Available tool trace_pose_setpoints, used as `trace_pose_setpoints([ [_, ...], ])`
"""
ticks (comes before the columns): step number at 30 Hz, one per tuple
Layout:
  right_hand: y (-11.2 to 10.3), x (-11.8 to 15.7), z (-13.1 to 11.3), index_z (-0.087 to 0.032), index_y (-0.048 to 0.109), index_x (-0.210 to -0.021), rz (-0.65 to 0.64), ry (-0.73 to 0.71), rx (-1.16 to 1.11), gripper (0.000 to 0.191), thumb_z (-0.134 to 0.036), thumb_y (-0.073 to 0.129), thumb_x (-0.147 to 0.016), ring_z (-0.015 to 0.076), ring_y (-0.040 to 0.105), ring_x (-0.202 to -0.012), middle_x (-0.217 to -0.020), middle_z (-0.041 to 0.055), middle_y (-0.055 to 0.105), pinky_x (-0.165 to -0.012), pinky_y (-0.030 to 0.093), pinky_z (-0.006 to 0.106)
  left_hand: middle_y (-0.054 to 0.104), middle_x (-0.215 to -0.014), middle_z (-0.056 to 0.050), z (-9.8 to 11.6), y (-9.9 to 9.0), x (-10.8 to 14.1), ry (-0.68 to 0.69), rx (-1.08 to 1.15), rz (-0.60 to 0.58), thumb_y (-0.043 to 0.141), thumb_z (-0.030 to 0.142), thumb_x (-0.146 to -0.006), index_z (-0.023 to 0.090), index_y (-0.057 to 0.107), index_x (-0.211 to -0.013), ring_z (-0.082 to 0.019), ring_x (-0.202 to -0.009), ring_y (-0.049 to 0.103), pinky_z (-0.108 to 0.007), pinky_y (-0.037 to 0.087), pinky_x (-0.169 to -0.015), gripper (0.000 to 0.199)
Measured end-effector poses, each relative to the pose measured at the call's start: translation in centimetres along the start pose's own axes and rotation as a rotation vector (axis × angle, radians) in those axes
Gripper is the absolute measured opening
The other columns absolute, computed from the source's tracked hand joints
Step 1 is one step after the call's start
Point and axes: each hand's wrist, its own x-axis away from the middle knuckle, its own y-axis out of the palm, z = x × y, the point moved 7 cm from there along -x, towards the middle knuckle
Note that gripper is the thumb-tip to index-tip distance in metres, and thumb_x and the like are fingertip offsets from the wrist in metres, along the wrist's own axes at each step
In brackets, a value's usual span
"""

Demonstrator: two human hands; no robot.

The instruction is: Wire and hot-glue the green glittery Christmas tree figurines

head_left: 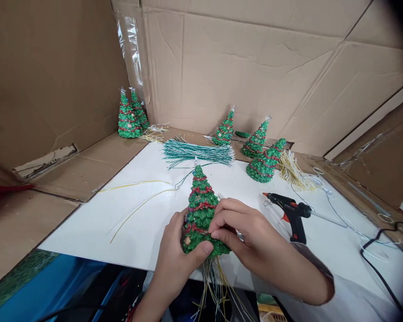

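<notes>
Tree [201, 217] upright between our left hand [178, 246] and right hand [245, 226]

Cardboard walls [242, 58] stand well beyond our hands, and a white board [141, 223] spreads beneath and around them. We have the tree at the near edge of that board. Our left hand is half-curled about its lower left side, thumb laid across the front near the base. Our right hand is drawn nearly closed, thumb and forefinger meeting at the lower red garland [197, 229]; we cannot tell whether they grip it.

Beyond our right hand are three other trees [254, 142]; two more [128, 118] stand well beyond our left. Green wires [198, 153] lie in a wide bundle straight past the held tree. Just to the right of our right hand rests a glue gun [290, 208], a clear stick jutting from its back. Yellow wires [293, 172] sit farther out, beside the nearest of the three. Thin wires [215, 281] trail below the base, between our wrists. A silvery star [196, 161] tops the held tree, above both hands.
</notes>
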Motion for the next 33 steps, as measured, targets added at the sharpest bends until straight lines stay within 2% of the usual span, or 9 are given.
trace_pose_setpoints([
  [8,-0.1,-0.5,-0.2,-0.018,0.069,-0.087,-0.035,-0.057,0.042,0.022,0.0,0.059,-0.095,0.0154,0.061,-0.086,-0.09,0.0027,0.065,-0.075,0.048,0.026,0.064,-0.111,-0.008,-0.1,0.0,-0.1,-0.01,-0.018,0.003,0.066,0.082,-0.077,0.021,0.059,-0.125,-0.033,-0.104,0.06,-0.047,0.044,-0.092,0.078],
  [13,-1.9,1.8,-0.1,-0.023,0.076,-0.108,0.179,-0.013,0.033,0.017,-0.014,0.065,-0.099,0.0147,0.065,-0.081,-0.093,0.0026,0.068,-0.069,0.052,0.024,0.066,-0.114,-0.01,-0.2,0.0,-0.2,-0.007,0.016,-0.004,0.066,0.078,-0.079,0.021,0.06,-0.126,-0.034,-0.106,0.063,-0.048,0.046,-0.094,0.074],
  [15,-2.9,4.3,0.6,-0.027,0.076,-0.106,0.331,0.101,0.061,0.014,-0.018,0.067,-0.098,0.0144,0.065,-0.075,-0.09,0.0008,0.068,-0.064,0.051,0.023,0.066,-0.118,-0.011,-0.2,0.0,-0.1,-0.008,0.024,-0.001,0.067,0.077,-0.08,0.021,0.059,-0.129,-0.035,-0.111,0.062,-0.048,0.046,-0.096,0.075],
  [17,-3.7,7.4,1.6,-0.028,0.075,-0.092,0.478,0.239,0.141,0.008,-0.023,0.07,-0.095,0.0161,0.064,-0.069,-0.081,-0.0005,0.069,-0.06,0.05,0.025,0.065,-0.121,-0.011,-0.2,-0.1,0.0,-0.014,0.025,0.001,0.066,0.076,-0.081,0.022,0.058,-0.132,-0.035,-0.114,0.062,-0.049,0.045,-0.098,0.075],
  [20,-5.4,12.9,4.0,-0.024,0.069,-0.077,0.696,0.535,0.309,0.024,-0.041,0.069,-0.094,0.0199,0.059,-0.066,-0.073,0.002,0.067,-0.062,0.048,0.032,0.066,-0.119,-0.011,-0.2,-0.2,0.2,-0.025,0.021,0.008,0.065,0.076,-0.081,0.022,0.059,-0.132,-0.036,-0.114,0.061,-0.05,0.044,-0.098,0.074],
  [23,-7.5,17.7,7.3,-0.022,0.068,-0.086,0.832,0.925,0.423,0.039,-0.061,0.07,-0.085,0.0224,0.058,-0.066,-0.076,0.0045,0.066,-0.063,0.048,0.036,0.067,-0.117,-0.01,-0.3,-0.4,0.2,-0.017,0.009,0.03,0.066,0.076,-0.081,0.022,0.061,-0.129,-0.036,-0.114,0.061,-0.049,0.043,-0.098,0.072],
  [25,-9.1,19.3,9.1,-0.02,0.064,-0.102,0.9,1.021,0.476,0.057,-0.07,0.072,-0.074,0.0267,0.06,-0.075,-0.082,0.0052,0.064,-0.066,0.048,0.039,0.067,-0.118,-0.009,-0.5,-0.5,0.2,-0.006,0.004,0.043,0.066,0.073,-0.083,0.023,0.061,-0.13,-0.036,-0.116,0.061,-0.048,0.043,-0.098,0.069],
  [28,-10.4,19.1,11.9,-0.015,0.066,-0.109,0.847,1.037,0.449,0.073,-0.071,0.075,-0.063,0.0288,0.061,-0.076,-0.086,0.0076,0.064,-0.065,0.048,0.041,0.067,-0.118,-0.009,-0.9,-0.5,0.0,-0.009,-0.003,0.059,0.064,0.071,-0.085,0.023,0.061,-0.129,-0.035,-0.117,0.061,-0.047,0.043,-0.098,0.065],
  [33,-9.6,16.2,15.2,-0.016,0.075,-0.089,0.656,0.954,0.294,0.049,-0.059,0.075,-0.064,0.0282,0.067,-0.075,-0.083,0.0087,0.074,-0.07,0.052,0.041,0.07,-0.116,-0.009,-0.9,-0.5,-0.2,-0.009,-0.015,0.059,0.064,0.072,-0.085,0.023,0.063,-0.127,-0.035,-0.117,0.063,-0.046,0.047,-0.095,0.065],
])
